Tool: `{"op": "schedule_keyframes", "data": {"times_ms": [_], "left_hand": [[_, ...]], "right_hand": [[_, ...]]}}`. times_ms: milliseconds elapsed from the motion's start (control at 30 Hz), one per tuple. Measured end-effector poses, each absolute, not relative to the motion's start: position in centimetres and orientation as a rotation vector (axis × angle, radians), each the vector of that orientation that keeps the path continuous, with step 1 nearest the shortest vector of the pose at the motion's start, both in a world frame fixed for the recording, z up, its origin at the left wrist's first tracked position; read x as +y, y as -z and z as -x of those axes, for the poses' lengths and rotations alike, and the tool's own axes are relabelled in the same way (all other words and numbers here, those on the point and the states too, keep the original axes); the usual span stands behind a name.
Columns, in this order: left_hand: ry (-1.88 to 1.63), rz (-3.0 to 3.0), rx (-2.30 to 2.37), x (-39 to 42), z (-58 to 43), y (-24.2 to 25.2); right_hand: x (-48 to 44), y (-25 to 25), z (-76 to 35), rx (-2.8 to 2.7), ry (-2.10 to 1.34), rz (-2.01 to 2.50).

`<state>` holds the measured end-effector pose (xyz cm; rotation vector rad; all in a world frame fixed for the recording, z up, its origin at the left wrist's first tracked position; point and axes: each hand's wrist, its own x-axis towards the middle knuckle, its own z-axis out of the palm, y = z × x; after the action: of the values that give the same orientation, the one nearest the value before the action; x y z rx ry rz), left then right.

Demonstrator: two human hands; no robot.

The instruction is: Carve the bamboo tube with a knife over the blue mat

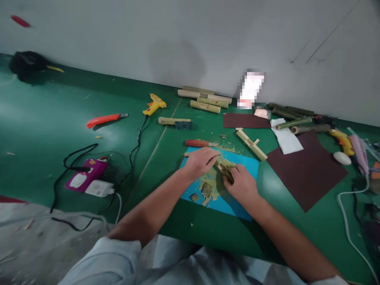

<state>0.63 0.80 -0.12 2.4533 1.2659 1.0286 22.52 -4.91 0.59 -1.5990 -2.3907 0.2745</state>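
Bamboo tube (222, 168) with a cut opening, held at an angle above a blue sheet (237, 206) strewn with shavings (208, 186). The left hand (201, 162) grips its far end and the right hand (242, 181) its near end; a red-handled tool (196, 143) lies just beyond the left hand, on the green table (166, 158).

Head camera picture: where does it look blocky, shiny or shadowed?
All in the head view: coarse pixel blocks cover the bright rectangle by the wall; the green table has a pale sheen at left; a dark shadow lies beside the right hand on the blue sheet.
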Motion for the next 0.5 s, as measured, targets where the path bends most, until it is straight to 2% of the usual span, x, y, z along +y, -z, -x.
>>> {"op": "schedule_keyframes", "data": {"times_ms": [167, 500], "left_hand": [[-1.133, -2.367, 1.249, 0.89, -0.59, -0.08], [-1.333, -1.943, 1.447, 0.74, -0.08, 0.14]], "right_hand": [[-4.8, -1.57, -21.84, -2.452, -0.191, 1.656], [-5.61, -0.94, -21.82, -2.342, -0.242, 1.595]]}}
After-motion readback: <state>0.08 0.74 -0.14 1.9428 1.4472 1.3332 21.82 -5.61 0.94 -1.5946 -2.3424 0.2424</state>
